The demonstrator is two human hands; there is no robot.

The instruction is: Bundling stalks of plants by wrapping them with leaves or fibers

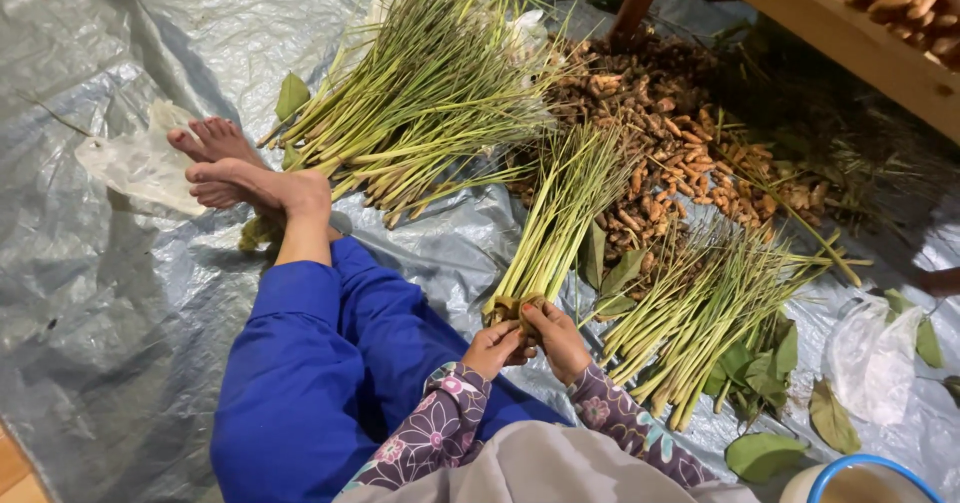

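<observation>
Both hands closed on the root end of one lemongrass bundle: left hand curls round the butt from the near side, fingers tight; right hand w/ thumb & fingers pinched on the same butt, just beside the left, touching it. Can't tell if a tie is there, too small. Bundle's stalks fan up & away from the grip, tips reaching the turmeric pile. Right of the grip, near, lies a loose lemongrass heap w/ green leaves at its base. Further out, up-left of the grip, a bigger lemongrass stack. Everything sits on a grey tarp. Left of the grip, blue trousers, legs stretched out, bare feet well apart from hands.
</observation>
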